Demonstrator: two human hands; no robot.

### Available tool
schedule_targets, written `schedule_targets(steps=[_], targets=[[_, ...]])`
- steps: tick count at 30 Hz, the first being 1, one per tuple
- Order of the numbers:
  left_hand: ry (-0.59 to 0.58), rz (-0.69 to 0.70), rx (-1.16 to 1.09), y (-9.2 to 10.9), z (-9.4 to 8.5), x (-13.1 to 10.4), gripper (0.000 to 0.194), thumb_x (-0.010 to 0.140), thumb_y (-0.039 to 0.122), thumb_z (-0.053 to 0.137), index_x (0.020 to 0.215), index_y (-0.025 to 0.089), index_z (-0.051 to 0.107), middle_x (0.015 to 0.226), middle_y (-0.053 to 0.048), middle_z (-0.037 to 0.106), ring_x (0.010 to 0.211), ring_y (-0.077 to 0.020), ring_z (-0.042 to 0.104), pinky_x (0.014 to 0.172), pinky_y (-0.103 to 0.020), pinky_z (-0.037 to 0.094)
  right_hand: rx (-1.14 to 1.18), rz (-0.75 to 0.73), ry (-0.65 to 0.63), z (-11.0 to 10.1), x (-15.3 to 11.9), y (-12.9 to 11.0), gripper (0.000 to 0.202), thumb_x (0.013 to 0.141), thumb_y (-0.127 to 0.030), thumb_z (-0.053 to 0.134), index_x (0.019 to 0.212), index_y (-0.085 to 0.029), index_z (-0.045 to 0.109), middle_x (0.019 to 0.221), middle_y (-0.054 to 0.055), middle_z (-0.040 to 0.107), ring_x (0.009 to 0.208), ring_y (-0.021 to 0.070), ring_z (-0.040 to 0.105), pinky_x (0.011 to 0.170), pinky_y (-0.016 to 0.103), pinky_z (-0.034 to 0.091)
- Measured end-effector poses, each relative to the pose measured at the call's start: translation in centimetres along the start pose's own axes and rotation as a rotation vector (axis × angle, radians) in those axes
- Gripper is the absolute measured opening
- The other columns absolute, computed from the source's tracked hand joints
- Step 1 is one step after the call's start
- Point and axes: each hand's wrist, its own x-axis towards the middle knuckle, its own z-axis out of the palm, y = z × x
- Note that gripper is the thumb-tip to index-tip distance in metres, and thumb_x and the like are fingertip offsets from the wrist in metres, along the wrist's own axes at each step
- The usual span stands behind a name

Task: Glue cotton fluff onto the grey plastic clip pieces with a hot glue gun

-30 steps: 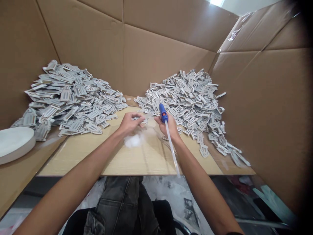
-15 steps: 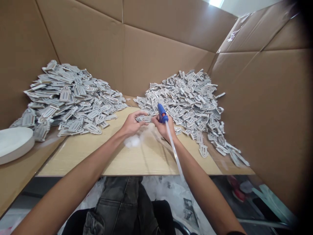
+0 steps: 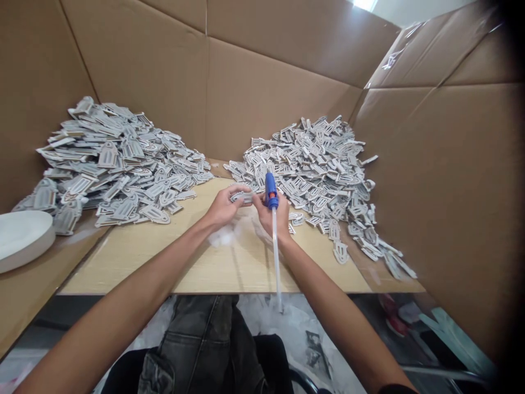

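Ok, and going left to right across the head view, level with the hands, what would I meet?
Left cardboard wall, left gray pile, left hand, held gray piece, blue glue gun, right gray pile, right cardboard wall.

1. Bench (image 3: pixel 135 262), a pale yellow board; brown cardboard (image 3: pixel 28 312) borders it at nine o'clock;
2. large heap of grey slotted pieces (image 3: pixel 123 158) at ten o'clock;
3. second heap (image 3: pixel 311 164) at one o'clock, straggling round to three;
4. white round dish (image 3: pixel 24 243) on the cardboard, nine o'clock;
5. white wad (image 3: pixel 223 236) near the centre.
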Motion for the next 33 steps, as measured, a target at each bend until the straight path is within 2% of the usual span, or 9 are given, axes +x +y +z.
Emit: schedule_targets(steps=[4,9,12,16,19,22,25,29,33], targets=[[0.031,0.014,0.014,0.1,0.0,0.0,0.02,0.082,0.013,0.067,0.101,0.018,0.069,0.119,-0.007,0.073,0.118,-0.0207,0.068,0.104,-0.034,0.057,-0.129,-0.033,0.048,0.0,-0.2,-0.5,0.029,0.09,-0.051,0.066,0.087,-0.024,0.054,0.085,0.004,0.066,0.076,0.0206,0.057,0.074,0.033,0.046],[0.005,-0.105,-0.145,0.4,0.3,-0.2,0.036,0.079,0.018,0.075,0.11,0.021,0.056,0.103,-0.004,0.072,0.079,-0.0158,0.073,0.075,-0.033,0.062,-0.109,-0.016,-0.01,0.0,0.1,-0.2,0.032,0.089,-0.052,0.069,0.09,-0.024,0.054,0.086,0.004,0.067,0.075,0.0206,0.059,0.075,0.032,0.046],[0.07,-0.149,-0.129,0.5,0.2,-0.3,0.043,0.073,0.018,0.082,0.105,0.022,0.052,0.088,0.0,0.071,0.069,-0.0148,0.071,0.07,-0.029,0.058,-0.063,0.0,-0.028,0.0,0.0,-0.4,0.036,0.086,-0.055,0.072,0.091,-0.023,0.057,0.086,0.004,0.068,0.075,0.0203,0.061,0.074,0.031,0.048],[0.221,-0.118,-0.118,0.1,-0.8,0.3,0.038,0.066,0.021,0.088,0.091,0.019,0.059,0.078,0.0,0.071,0.067,-0.0142,0.066,0.068,-0.027,0.052,-0.014,0.002,-0.03,-0.4,0.4,-0.7,0.045,0.086,-0.065,0.072,0.086,-0.022,0.06,0.08,0.002,0.065,0.073,0.019,0.059,0.07,0.03,0.047],[0.252,-0.072,-0.122,-0.7,-1.9,1.0,0.029,0.067,0.029,0.089,0.081,0.017,0.066,0.079,-0.002,0.071,0.068,-0.0123,0.061,0.067,-0.026,0.048,0.074,0.053,-0.115,-1.3,1.3,-0.4,0.059,0.086,-0.079,0.062,0.09,-0.021,0.066,0.08,0.004,0.067,0.074,0.0196,0.06,0.068,0.031,0.047],[0.228,-0.091,-0.07,-1.0,-2.7,1.5,0.028,0.072,0.038,0.086,0.079,0.016,0.071,0.076,-0.003,0.071,0.067,-0.0127,0.058,0.064,-0.026,0.045,0.145,0.107,-0.276,-2.5,1.9,0.1,0.074,0.08,-0.092,0.055,0.094,-0.021,0.07,0.083,0.005,0.07,0.07,0.0186,0.061,0.064,0.03,0.048],[0.134,-0.109,-0.017,-0.6,-2.7,1.4,0.028,0.074,0.04,0.084,0.079,0.014,0.074,0.076,-0.006,0.073,0.065,-0.0142,0.06,0.063,-0.028,0.047,0.085,0.115,-0.384,-3.3,1.8,0.1,0.076,0.08,-0.095,0.053,0.082,-0.021,0.068,0.076,0.006,0.071,0.063,0.0167,0.061,0.063,0.03,0.048],[-0.044,-0.115,-0.024,0.2,-2.4,1.0,0.016,0.068,0.024,0.083,0.077,0.014,0.073,0.077,-0.007,0.075,0.063,-0.0146,0.061,0.062,-0.029,0.048,0.013,0.096,-0.43,-3.3,1.3,-0.1,0.074,0.085,-0.092,0.049,0.075,-0.022,0.068,0.066,0.004,0.068,0.062,0.0173,0.064,0.064,0.029,0.049],[-0.096,-0.153,-0.015,0.7,-2.3,0.7,0.014,0.066,0.015,0.081,0.076,0.014,0.07,0.071,-0.005,0.073,0.055,-0.0116,0.055,0.055,-0.027,0.042,-0.008,0.088,-0.475,-3.2,1.2,0.0,0.073,0.086,-0.091,0.049,0.071,-0.022,0.067,0.064,0.004,0.068,0.06,0.017,0.064,0.061,0.029,0.048]])
